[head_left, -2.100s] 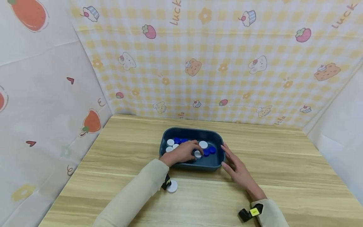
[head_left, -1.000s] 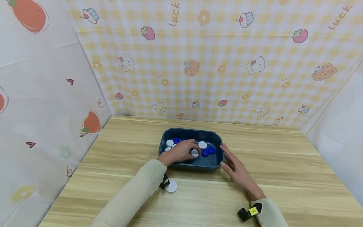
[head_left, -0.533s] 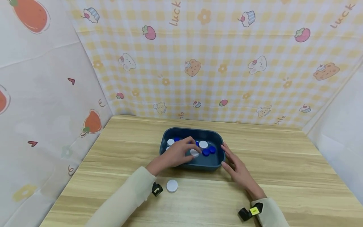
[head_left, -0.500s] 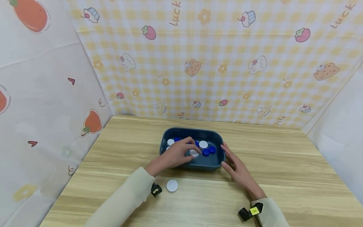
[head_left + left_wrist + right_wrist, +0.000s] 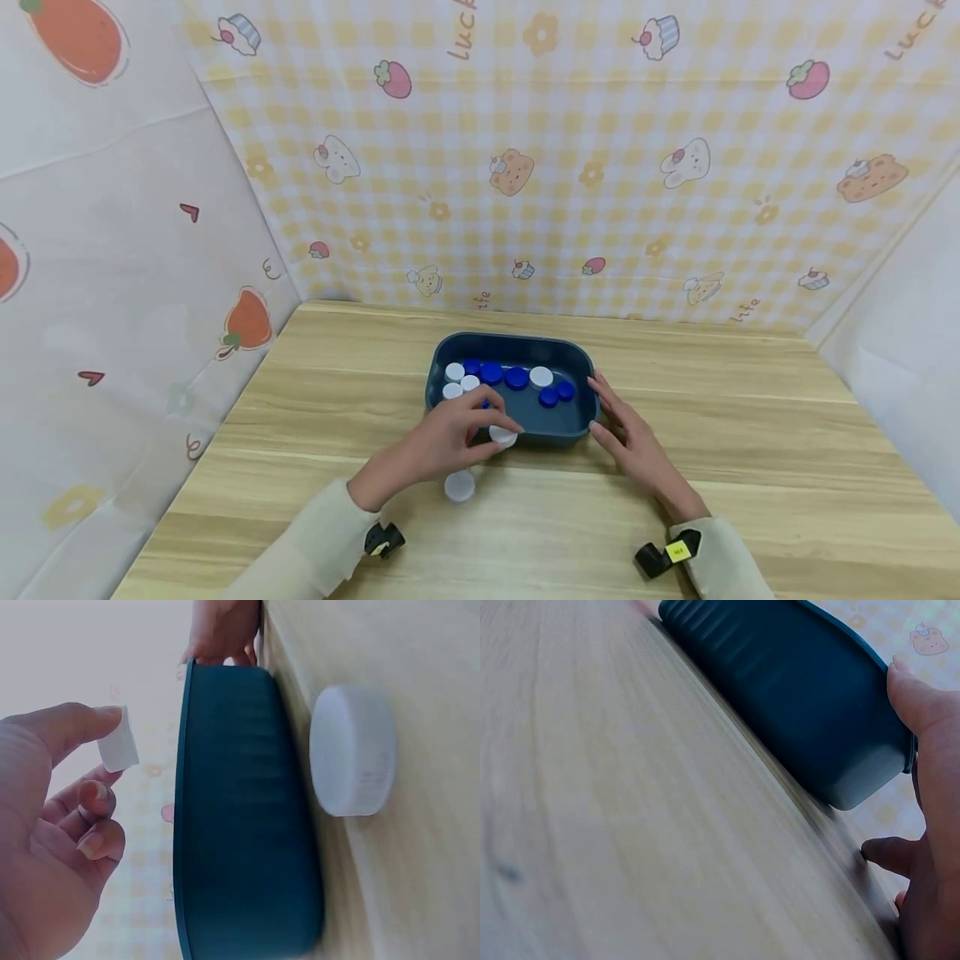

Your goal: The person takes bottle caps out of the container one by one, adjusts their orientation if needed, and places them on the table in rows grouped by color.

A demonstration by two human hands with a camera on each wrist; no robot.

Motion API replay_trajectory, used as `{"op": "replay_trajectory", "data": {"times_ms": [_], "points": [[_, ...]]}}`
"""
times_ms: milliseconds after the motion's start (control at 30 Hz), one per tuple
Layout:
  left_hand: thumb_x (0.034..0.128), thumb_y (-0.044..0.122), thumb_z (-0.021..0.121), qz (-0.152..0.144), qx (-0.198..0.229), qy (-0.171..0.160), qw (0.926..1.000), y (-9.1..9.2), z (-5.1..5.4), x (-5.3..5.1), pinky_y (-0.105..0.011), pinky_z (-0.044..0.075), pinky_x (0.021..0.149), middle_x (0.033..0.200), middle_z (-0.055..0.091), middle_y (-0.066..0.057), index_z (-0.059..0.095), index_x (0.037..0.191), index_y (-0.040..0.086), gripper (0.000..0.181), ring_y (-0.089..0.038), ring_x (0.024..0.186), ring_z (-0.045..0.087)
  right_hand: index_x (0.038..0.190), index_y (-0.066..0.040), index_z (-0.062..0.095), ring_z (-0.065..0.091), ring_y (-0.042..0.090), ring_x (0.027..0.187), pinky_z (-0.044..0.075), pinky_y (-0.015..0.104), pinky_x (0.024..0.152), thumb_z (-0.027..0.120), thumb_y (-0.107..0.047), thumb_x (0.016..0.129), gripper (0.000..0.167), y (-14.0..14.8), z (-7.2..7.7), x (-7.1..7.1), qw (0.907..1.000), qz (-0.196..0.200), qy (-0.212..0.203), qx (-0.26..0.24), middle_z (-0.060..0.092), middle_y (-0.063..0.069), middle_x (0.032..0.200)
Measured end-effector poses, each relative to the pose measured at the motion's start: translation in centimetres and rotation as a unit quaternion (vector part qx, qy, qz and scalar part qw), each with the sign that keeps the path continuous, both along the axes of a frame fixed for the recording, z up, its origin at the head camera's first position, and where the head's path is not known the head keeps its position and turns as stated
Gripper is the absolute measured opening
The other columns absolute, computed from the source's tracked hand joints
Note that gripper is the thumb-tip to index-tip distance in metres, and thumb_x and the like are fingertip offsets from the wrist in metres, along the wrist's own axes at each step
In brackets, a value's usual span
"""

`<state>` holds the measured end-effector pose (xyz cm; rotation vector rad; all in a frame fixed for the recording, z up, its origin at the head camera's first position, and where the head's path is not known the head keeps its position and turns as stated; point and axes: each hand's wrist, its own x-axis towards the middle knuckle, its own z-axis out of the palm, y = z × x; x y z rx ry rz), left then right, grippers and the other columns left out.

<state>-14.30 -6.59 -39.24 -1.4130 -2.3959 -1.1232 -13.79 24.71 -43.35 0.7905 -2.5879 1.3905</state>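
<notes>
My left hand [image 5: 457, 435] pinches a white bottle cap [image 5: 503, 435] between thumb and fingertips, over the near rim of a dark blue-green box [image 5: 551, 429]. In the left wrist view the pinched cap [image 5: 118, 744] is tilted on edge, clear of the box wall [image 5: 240, 810]. Inside the box lie several blue caps [image 5: 517, 377] and white caps [image 5: 542, 377], some hidden behind the left hand. At the box's right end my right hand [image 5: 633, 446] touches the rim with extended fingers. Its thumb [image 5: 911, 694] lies against the rim in the right wrist view.
Another white cap [image 5: 460, 486] lies on the wooden table [image 5: 720, 433] in front of the box, just below the left hand. A patterned cloth [image 5: 570, 167] hangs behind the table, with white sheets at both sides.
My left hand has pinched a white cap in the box and lifted it toward the near rim. More blue caps now show inside. The right hand has stayed at the box's end.
</notes>
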Motion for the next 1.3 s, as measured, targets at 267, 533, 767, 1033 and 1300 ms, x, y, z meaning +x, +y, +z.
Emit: {"op": "replay_trajectory", "data": {"times_ms": [267,533,767,1033,1300], "points": [[0.0841,0.009,0.074,0.011,-0.017,0.002,0.9998,-0.6,-0.8,1.6,-0.011,0.039,0.057,0.107,0.050,0.002,0.072,0.108,0.020,0.026,-0.003,0.063,0.042,0.147,0.002,0.031,0.036,0.043,0.131,0.040,0.051,0.094,0.054,0.000,0.095,0.057,0.0,0.0,0.0,1.0000,0.001,-0.006,-0.002,0.019,0.021,0.155],[0.0830,0.010,0.074,0.011,-0.044,-0.004,0.9990,-0.5,-2.2,2.5,-0.014,0.044,0.070,0.104,0.051,0.003,0.071,0.106,0.020,0.025,-0.011,0.081,0.054,0.146,0.003,0.031,0.036,0.043,0.130,0.039,0.052,0.094,0.055,0.001,0.095,0.057,0.1,0.1,-0.1,1.0000,0.001,-0.003,-0.008,0.019,0.022,0.155],[0.0833,0.016,0.075,0.031,-0.096,-0.037,0.9942,-0.6,-3.1,3.3,-0.016,0.044,0.069,0.101,0.050,0.006,0.072,0.102,0.022,0.020,-0.007,0.082,0.053,0.146,0.003,0.031,0.036,0.041,0.131,0.039,0.050,0.094,0.055,0.001,0.095,0.057,0.0,0.0,0.0,1.0000,0.002,-0.004,-0.007,0.019,0.021,0.155],[0.0849,0.018,0.074,0.047,-0.153,-0.099,0.9821,-0.5,-3.3,3.4,-0.022,0.044,0.074,0.100,0.050,0.011,0.073,0.103,0.027,0.020,-0.005,0.089,0.054,0.146,0.003,0.032,0.037,0.043,0.130,0.039,0.050,0.094,0.055,0.001,0.095,0.056,0.0,0.1,0.1,1.0000,-0.003,-0.004,-0.006,0.020,0.021,0.154],[0.0837,0.017,0.075,0.049,-0.174,-0.105,0.9779,-0.5,-3.2,3.3,-0.022,0.044,0.073,0.097,0.050,0.012,0.073,0.102,0.026,0.021,-0.005,0.087,0.053,0.146,0.003,0.031,0.036,0.042,0.131,0.040,0.046,0.094,0.055,0.003,0.094,0.057,0.0,-0.2,-0.1,1.0000,0.003,0.001,-0.009,0.020,0.021,0.155]]}}
